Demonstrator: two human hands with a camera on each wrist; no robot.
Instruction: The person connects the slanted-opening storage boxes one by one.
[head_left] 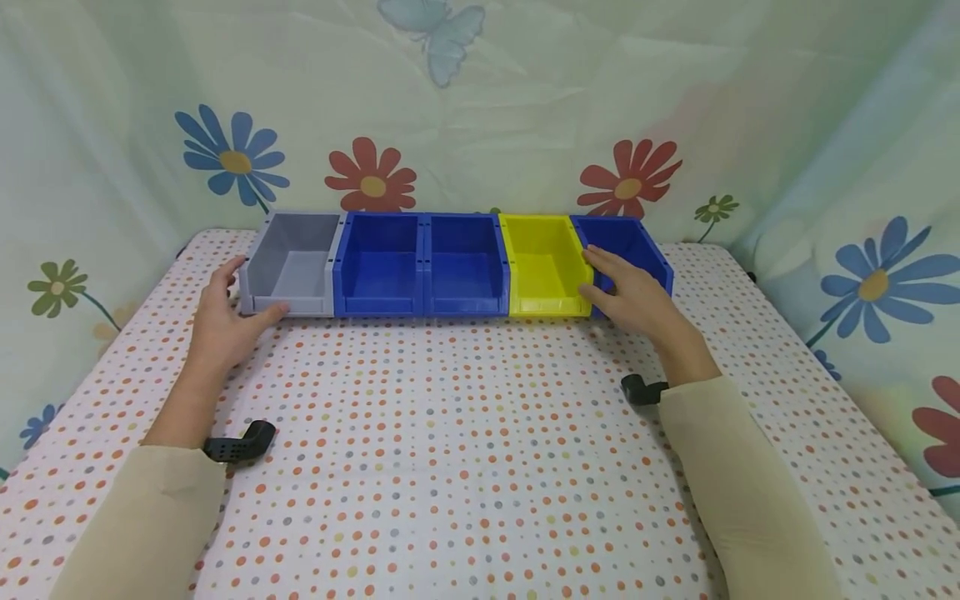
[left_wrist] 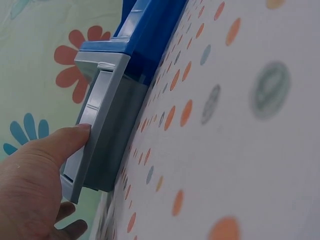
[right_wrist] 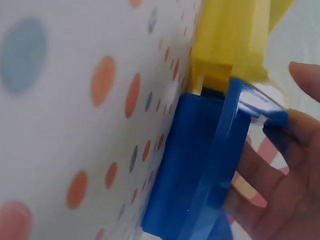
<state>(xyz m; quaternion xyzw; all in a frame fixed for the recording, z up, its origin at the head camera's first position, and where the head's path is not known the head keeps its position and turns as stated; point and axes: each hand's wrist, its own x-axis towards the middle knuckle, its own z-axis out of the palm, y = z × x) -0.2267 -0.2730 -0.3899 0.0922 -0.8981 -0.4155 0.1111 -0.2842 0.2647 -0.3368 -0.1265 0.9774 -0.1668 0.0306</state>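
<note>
A grey storage bin forms the left end of a row of open-fronted bins. My left hand grips its front left corner, the thumb on the front lip and the fingers round the outer side. At the row's right end stands a dark blue bin, beside a yellow bin. My right hand holds the blue bin at its front left corner, next to the yellow bin's wall. In the right wrist view several fingers reach behind the blue front lip.
Two more blue bins stand side by side between the grey and yellow ones. A white dotted cloth covers the table. Behind the row hangs a flower-printed curtain. Black wrist devices extend inward from both sleeves.
</note>
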